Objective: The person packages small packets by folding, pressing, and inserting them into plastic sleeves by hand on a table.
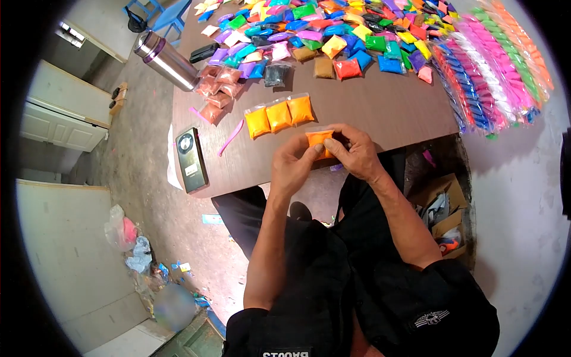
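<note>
An orange packet is pinched between my two hands just over the table's front edge. My left hand grips its left side, with the thumb pressed on its face. On the other side my right hand closes round the packet, thumb tip close to the left one. Three joined orange packets in clear film lie flat on the table a little beyond my hands. Left of them is a thin pink plastic strip. The lower part of the held packet is partly hidden by my thumbs.
Brown packets, a black packet and a phone lie on the table's left. A steel thermos stands behind them. Many coloured packets cover the far side; long packet strips lie right. Cardboard boxes sit below.
</note>
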Available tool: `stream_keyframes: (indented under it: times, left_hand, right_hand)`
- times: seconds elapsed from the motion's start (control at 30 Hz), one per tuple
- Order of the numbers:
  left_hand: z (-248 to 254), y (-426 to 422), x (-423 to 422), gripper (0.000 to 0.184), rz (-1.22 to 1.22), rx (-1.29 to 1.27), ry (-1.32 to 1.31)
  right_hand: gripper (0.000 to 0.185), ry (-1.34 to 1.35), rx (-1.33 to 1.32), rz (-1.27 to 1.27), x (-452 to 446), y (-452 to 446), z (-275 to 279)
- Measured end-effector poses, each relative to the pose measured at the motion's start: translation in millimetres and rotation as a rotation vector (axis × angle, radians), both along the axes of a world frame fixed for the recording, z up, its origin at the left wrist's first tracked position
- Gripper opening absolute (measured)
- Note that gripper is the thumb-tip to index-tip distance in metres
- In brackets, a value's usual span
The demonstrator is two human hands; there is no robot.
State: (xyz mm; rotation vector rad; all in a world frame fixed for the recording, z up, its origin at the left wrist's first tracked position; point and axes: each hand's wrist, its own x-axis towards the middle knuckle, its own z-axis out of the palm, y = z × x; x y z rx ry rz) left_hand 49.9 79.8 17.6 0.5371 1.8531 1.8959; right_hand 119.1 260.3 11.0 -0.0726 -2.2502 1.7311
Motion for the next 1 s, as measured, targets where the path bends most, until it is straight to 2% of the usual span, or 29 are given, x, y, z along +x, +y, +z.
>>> stream_keyframes:
  times: [0.4,0.47,0.73,0.9,1.0]
  left_hand:
    - [6.7,3.7,0.8,0.031,-0.022,-0.02,0.023]
    - [8.5,3.0,0.3,0.033,-0.018,-0.095,0.064]
    - [-1.5,1.2,-1.1,0.034,0.009,-0.043,0.07]
    - [6.4,5.3,2.2,0.037,-0.016,-0.022,0.02]
    - [10.3,4.9,3.1,0.033,-0.012,-0.136,0.076]
  right_hand:
    - [0.03,0.004,-0.016,-0.034,0.1,1.4,-4.9]
    - [0.03,0.01,0.01,-0.033,-0.3,1.0,-4.8]
    - [0.032,0.002,0.048,0.018,1.4,2.3,-3.4]
    - [0.033,-0.048,-0.199,-0.025,0.6,3.1,-0.9]
    - [0.035,-0.028,-0.099,-0.054,0.9,1.9,3.8]
